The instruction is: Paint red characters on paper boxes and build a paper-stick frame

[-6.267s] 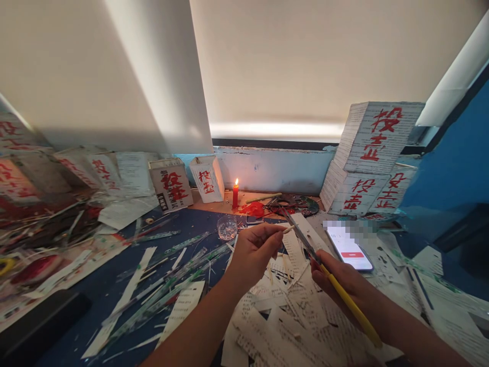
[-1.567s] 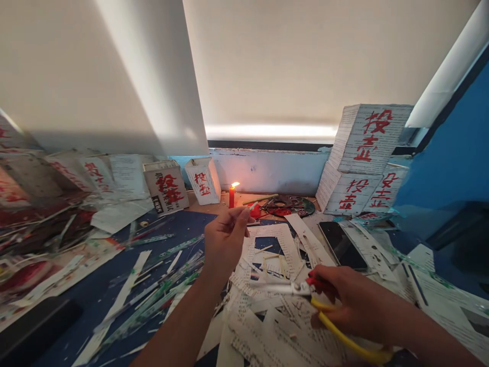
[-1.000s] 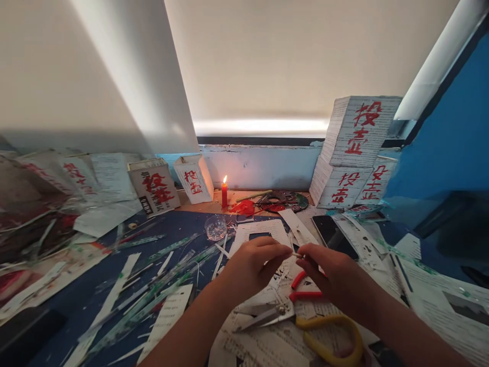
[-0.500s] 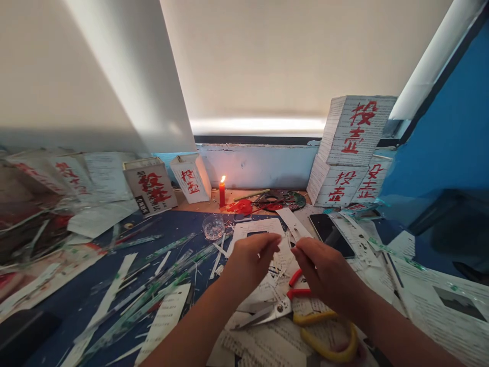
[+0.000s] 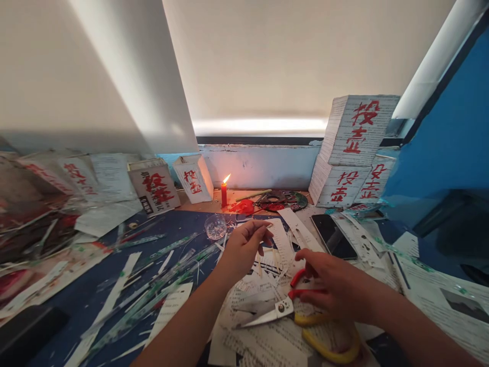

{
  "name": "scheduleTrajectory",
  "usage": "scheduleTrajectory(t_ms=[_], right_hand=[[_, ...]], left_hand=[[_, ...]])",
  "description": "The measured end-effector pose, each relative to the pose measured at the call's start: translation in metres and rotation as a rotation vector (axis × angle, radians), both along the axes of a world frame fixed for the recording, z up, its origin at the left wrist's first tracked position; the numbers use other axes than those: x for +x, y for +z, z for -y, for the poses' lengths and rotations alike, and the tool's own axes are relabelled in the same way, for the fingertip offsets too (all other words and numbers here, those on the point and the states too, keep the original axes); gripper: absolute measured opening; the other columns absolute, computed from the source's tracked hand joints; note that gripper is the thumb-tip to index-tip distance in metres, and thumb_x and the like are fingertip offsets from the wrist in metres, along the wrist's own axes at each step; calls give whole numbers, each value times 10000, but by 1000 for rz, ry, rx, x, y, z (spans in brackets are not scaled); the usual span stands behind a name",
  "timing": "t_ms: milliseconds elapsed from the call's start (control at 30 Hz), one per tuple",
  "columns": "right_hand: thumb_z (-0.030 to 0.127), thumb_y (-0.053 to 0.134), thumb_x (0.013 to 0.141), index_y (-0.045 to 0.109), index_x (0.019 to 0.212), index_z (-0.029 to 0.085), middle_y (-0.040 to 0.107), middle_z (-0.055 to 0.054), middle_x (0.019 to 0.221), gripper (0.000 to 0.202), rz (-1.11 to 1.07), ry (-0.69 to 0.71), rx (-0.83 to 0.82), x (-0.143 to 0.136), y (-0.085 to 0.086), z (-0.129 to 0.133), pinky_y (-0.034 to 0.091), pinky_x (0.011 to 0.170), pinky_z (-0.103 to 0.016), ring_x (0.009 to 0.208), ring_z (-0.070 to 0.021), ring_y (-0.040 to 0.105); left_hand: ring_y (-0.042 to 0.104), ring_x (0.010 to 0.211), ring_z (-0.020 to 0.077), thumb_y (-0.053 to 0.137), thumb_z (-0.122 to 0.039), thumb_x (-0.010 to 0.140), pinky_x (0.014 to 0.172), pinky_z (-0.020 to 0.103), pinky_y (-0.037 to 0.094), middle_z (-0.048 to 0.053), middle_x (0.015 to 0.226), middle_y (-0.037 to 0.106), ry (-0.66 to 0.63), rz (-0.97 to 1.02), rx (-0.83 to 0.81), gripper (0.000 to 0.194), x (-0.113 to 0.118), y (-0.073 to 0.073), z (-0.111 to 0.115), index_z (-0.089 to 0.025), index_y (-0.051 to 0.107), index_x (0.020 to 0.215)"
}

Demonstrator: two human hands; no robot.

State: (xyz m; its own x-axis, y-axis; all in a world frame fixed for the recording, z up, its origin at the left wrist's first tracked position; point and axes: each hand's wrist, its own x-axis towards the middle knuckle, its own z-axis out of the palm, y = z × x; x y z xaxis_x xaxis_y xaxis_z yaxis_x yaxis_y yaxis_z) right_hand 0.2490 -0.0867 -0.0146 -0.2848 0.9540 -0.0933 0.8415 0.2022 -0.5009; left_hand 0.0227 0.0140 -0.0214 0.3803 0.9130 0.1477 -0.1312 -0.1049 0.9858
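Note:
My left hand (image 5: 246,247) is raised over cut paper scraps, thumb and fingertips pinched together on something too small to make out. My right hand (image 5: 330,280) has its fingers apart and curved, over the red handles of the scissors (image 5: 283,307). Whether the fingers touch those handles is unclear. The scissor blades point left on printed paper (image 5: 263,339). Yellow handles (image 5: 330,351) lie below my right hand. A sheet with printed lines (image 5: 281,239) lies beyond my hands.
A lit red candle (image 5: 224,194) stands at the back beside a clear glass dish (image 5: 216,227). A phone (image 5: 334,237) lies to the right. Paper boxes with red characters (image 5: 346,181) are stacked back right; more boxes (image 5: 153,186) stand back left. Plastic strips (image 5: 153,290) cover the left side.
My hands have moved apart. My right hand has come down toward the red scissor handles and its fingers have spread. The candle flame leans more to the right.

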Motion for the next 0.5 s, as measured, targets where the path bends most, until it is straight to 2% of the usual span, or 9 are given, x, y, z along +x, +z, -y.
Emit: scheduleTrajectory(t_ms=[100,200,367,500], right_hand=[[369,766,760,532,1367,261,630,-104,1291,660,0,20,-98,4,4,7,473,969,-378,1141,-282,606],[266,750,744,574,1293,256,639,-90,1251,576,15,40,-116,3,5,7,469,946,-352,1114,-265,605],[131,640,788,633,1034,229,670,-48,1037,265,24,80,-40,-8,3,2,468,815,-292,951,-210,620],[150,656,799,615,1082,250,632,-53,1098,302,-18,97,6,-10,5,5,475,815,-310,938,-207,617]], left_hand=[[648,696,143,629,-304,902,522,224,481,66,827,704,10,17,-25,186,-2,3,-1,-156,684,999],[662,693,148,654,-303,885,519,225,478,72,834,717,35,41,-51,179,-4,5,-4,-152,678,979],[673,693,148,699,-304,852,529,226,476,85,875,736,71,54,-94,220,-9,6,-9,-148,710,1007],[670,676,143,738,-307,821,531,224,473,90,863,741,109,60,-121,214,-15,7,-13,-145,738,959]])
